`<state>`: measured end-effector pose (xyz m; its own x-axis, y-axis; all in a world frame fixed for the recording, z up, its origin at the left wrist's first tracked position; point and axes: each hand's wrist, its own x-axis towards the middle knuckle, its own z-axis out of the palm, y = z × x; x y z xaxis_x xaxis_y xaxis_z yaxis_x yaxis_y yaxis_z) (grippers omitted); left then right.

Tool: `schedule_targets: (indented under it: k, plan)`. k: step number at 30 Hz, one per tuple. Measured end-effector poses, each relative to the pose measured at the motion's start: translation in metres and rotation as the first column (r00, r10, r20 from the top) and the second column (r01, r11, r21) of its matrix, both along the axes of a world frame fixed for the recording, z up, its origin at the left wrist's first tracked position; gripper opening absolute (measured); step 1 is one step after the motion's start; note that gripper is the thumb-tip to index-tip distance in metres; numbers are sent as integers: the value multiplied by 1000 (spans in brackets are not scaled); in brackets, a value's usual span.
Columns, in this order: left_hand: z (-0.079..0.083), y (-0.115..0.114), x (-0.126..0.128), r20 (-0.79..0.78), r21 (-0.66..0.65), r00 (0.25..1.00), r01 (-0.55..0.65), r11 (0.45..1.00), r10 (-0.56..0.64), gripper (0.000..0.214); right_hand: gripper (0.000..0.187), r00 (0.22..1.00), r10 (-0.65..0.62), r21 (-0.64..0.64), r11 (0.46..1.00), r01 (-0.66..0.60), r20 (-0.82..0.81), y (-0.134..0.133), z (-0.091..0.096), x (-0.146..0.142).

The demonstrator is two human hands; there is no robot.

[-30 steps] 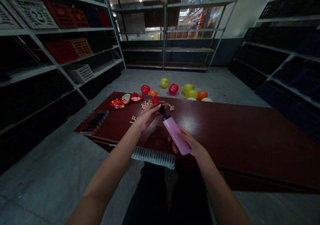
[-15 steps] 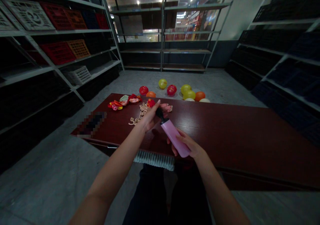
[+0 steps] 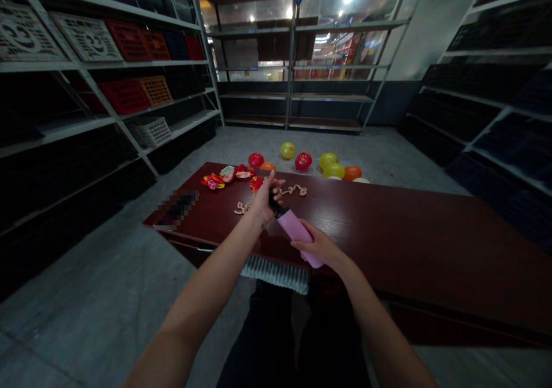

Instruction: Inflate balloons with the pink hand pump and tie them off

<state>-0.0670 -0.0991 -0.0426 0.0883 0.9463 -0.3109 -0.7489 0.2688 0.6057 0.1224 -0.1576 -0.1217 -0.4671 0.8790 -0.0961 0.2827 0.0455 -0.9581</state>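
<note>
A balloon pump with a pink barrel (image 3: pixel 296 228) and a black end slants over the near side of the table. My right hand (image 3: pixel 318 244) is wrapped round the lower part of the barrel. At the upper end, my left hand (image 3: pixel 264 201) is round the black part, its fingers partly curled and its thumb side up. Beyond the left hand lies a string of curly beige long balloons (image 3: pixel 297 190), partly hidden by that hand. A red and yellow uninflated balloon (image 3: pixel 256 183) rests just behind it. More flat, colourful balloons (image 3: pixel 214 181) lie farther left.
The dark red-brown table (image 3: pixel 388 227) spans the front. A pixelated dark object (image 3: pixel 176 208) lies at its left end. A grey-green ribbed cushion (image 3: pixel 276 274) shows at the near edge. Inflated balloons (image 3: pixel 303 161) sit on the floor behind. Shelves with crates (image 3: pixel 88 36) stand around.
The view has shifted, so the scene sits farther right and slightly lower. My left fingers, stretched beyond the pump's black end before, are drawn in closer around it, uncovering more beige balloons.
</note>
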Motion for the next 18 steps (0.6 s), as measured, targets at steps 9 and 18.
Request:
schedule_targets:
  k: [9, 18]
  plan:
    - [11, 5, -11, 11, 12, 895, -447, 895, 447, 44, 55, 719, -505, 736, 677, -14, 478, 11, -5, -14]
    - [31, 27, -63, 55, 70, 769, -639, 766, 636, 36, 42, 610, -644, 884, 383, -266, 462, 49, -18, 20]
